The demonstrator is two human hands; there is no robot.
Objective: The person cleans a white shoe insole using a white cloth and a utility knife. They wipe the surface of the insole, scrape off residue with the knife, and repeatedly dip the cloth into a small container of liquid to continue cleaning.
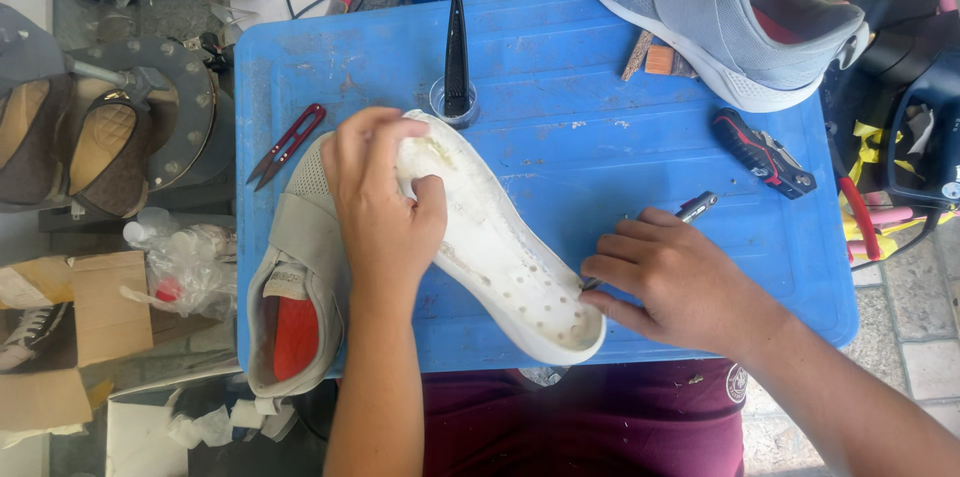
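White sole [500, 247] pinned by left hand [380, 202], right hand [675, 282] curled at its heel

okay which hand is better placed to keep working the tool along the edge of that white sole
Right. The right hand holds the metal tool, its tip at the heel edge of the white sole. The left hand grips the sole's toe end, steadying it.
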